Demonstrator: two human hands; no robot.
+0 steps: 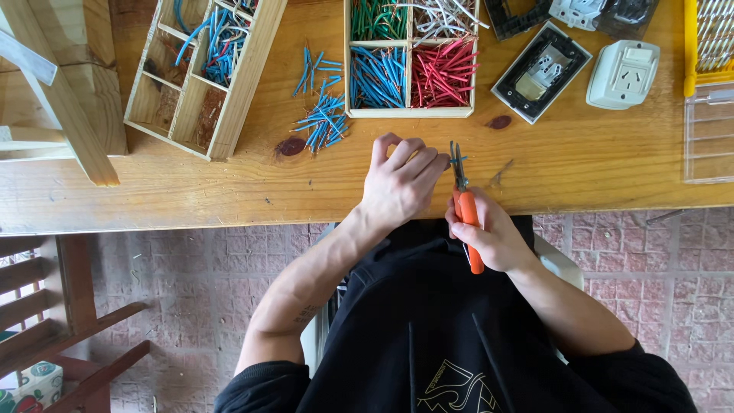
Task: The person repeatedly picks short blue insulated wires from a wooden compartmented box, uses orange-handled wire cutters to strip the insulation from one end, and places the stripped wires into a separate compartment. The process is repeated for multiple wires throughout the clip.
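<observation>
The left hand (401, 183) has its fingers curled in, the fingertips pinching a short blue wire piece (457, 160) at the table's near edge; the right hand (489, 233) is closed tight around the orange handles of a pair of pliers (465, 200), whose thin metal jaws point away from the body and meet that blue piece just beside the left fingertips. Both hands rest over the front edge of the wooden table (581, 153). Just beyond the left hand lies a loose heap of blue wire bits (321, 115), and behind that a square wooden tray (409, 112) split into four compartments: green wires far left, white far right, blue near left, red near right. To the left a longer wooden divided box (245, 84) sits at an angle, with blue and a few red pieces in one cell. To the right lie a dark-framed wall socket plate (541, 73) and a white boxy socket (623, 74); at the far right edge, a yellow case of drill bits (707, 38) with a clear plastic lid (709, 134) below it. At the bottom left corner, on the tiled floor, a small pale green carton (30, 382) shows partly
</observation>
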